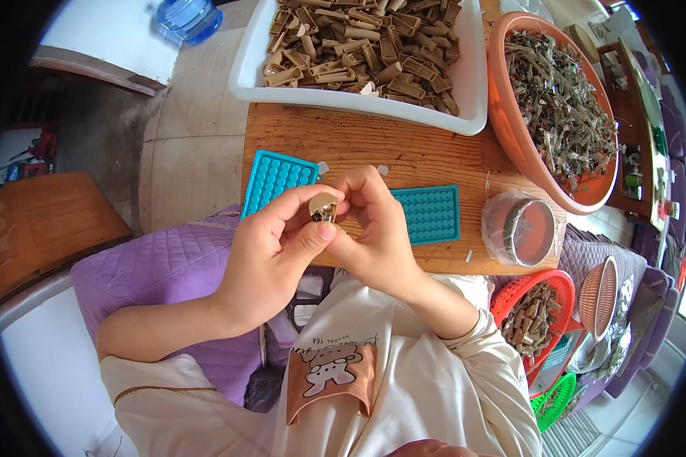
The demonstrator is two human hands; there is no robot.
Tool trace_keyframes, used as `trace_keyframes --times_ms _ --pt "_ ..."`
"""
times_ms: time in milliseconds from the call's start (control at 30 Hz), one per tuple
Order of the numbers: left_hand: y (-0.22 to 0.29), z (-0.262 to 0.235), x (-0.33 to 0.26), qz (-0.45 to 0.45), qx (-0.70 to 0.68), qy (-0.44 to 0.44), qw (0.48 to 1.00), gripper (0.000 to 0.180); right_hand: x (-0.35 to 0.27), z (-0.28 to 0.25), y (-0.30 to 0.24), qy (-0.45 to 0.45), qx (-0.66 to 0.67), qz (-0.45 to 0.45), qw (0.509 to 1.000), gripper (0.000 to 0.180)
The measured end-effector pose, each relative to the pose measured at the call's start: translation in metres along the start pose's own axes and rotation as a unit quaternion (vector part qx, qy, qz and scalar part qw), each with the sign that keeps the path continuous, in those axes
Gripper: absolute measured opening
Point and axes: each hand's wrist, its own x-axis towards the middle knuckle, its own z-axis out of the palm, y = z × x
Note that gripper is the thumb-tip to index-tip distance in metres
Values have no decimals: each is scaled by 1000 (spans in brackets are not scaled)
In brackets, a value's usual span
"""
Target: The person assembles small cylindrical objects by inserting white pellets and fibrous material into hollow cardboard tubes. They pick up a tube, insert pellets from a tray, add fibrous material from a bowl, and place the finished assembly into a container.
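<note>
Between my two hands, above the table's near edge, is a small tan plastic casing (323,204) with a rounded end and shiny parts inside. My left hand (270,242) pinches it between thumb and fingers. My right hand (375,228) has its thumb and bent fingers closed against the casing's right side; whether it also grips a smaller part is hidden. Behind my left hand lies a teal tray with rows of round hollows (278,179). A second teal tray (431,213) sits just right of my right hand.
A white bin (358,109) full of tan casings stands at the far side of the wooden table (305,126). Right of it, an orange basin (511,129) holds a tangle of small clear-wrapped parts. A plastic-lined round container (530,232) and a red basket (560,293) are nearer.
</note>
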Motion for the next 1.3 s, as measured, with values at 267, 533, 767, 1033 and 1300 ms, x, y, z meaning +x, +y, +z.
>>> trace_keyframes --times_ms 267,533,767,1033,1300 --pt "10 -5 5 -156 -133 -58 977 38 13 -65 2 -230 118 84 962 28" --pt "10 -4 7 -268 -108 -154 945 40 -13 -123 57 62 -275 176 943 22" --pt "13 -4 8 -297 -95 -178 933 40 -36 -97 76 7 -439 101 893 29" --pt "14 -3 8 -299 -123 -137 936 41 -48 -97 76 -65 -602 -19 795 26" --pt "12 -3 8 -283 -133 -132 940 42 -42 -97 64 -27 -507 -39 861 25"
